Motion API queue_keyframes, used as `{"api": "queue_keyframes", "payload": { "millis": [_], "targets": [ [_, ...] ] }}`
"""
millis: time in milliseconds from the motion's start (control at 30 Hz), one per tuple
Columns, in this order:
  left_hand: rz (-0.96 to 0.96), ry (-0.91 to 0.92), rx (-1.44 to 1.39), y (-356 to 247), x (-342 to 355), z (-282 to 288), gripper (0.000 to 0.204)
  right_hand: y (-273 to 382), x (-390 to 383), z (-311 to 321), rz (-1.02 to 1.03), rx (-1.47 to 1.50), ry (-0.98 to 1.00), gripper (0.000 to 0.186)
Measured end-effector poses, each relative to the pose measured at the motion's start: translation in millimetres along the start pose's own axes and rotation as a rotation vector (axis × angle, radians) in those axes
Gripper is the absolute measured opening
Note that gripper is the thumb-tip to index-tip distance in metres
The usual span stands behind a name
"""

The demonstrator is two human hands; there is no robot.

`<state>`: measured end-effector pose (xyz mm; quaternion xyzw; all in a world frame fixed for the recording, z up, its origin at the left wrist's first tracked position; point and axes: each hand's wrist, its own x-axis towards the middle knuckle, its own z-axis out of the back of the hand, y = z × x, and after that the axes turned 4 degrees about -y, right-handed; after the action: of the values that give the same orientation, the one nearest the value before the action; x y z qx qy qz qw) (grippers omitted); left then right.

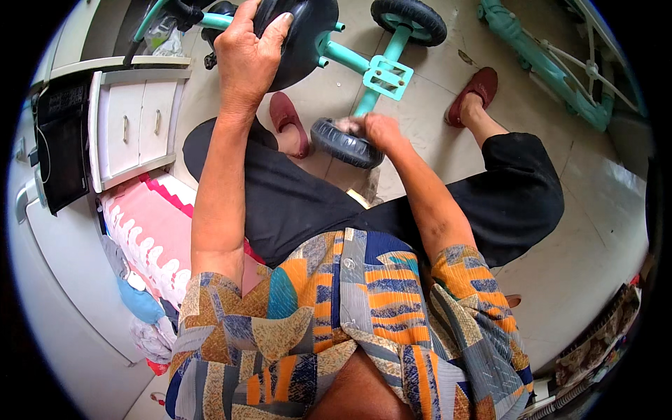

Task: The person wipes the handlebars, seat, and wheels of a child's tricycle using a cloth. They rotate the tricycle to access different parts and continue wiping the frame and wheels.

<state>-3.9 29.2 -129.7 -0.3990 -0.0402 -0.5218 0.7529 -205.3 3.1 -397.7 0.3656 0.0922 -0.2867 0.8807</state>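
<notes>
A teal children's tricycle point(346, 56) with black wheels stands before me, its frame running from upper left to the two rear wheels. My left hand point(250, 52) is closed on the edge of the black seat point(302, 59), thumb on top. At the near rear wheel point(343, 148), my right hand point(381, 131) is closed and pressed to the top of the tyre. Blurred under its fingers is what looks like a small pale rag point(350, 125). The far rear wheel point(413, 21) touches the tiled floor, and a flat teal plate with slots point(389, 78) sits on the axle.
My feet in dark red shoes point(288, 122) flank the tricycle. On the left are a white cabinet point(136, 126), a pink cloth with white trim point(150, 231) and a heap of clothes point(143, 308). Another teal frame with white rods point(553, 63) stands at the upper right.
</notes>
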Motion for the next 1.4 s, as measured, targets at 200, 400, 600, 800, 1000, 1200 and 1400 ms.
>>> {"api": "queue_keyframes", "payload": {
  "millis": [200, 400, 600, 800, 1000, 1200, 1400],
  "targets": [
    [0.045, 0.006, -0.027, 0.5, -1.3, 0.9, 0.035, -9.6, -1.0, 1.4, 0.079, 0.023, 0.142, 0.034],
    [0.037, 0.0, 0.011, -0.1, 0.8, 2.8, 0.034, -1.9, -17.2, 2.0, -0.052, -0.018, 0.194, 0.026],
    [0.055, -0.027, -0.035, -12.0, -3.6, -2.2, 0.032, -18.9, -43.7, -11.4, -0.112, -0.065, 0.121, 0.026],
    [0.09, 0.006, -0.048, -7.2, -3.5, -0.9, 0.032, -18.5, -54.7, -30.1, -0.241, -0.146, 0.043, 0.024],
    [0.0, -0.022, -0.009, 7.3, 5.2, 0.2, 0.033, -36.5, -63.4, -23.7, -0.269, -0.187, 0.035, 0.022],
    [-0.047, -0.051, 0.042, 24.5, 15.2, 1.9, 0.033, 8.5, -57.8, -22.3, 0.06, 0.05, -0.177, 0.029],
    [-0.034, -0.051, -0.008, 22.6, 17.7, -0.1, 0.031, -34.3, -54.4, -45.9, -0.152, -0.217, 0.251, 0.031]
  ]
}}
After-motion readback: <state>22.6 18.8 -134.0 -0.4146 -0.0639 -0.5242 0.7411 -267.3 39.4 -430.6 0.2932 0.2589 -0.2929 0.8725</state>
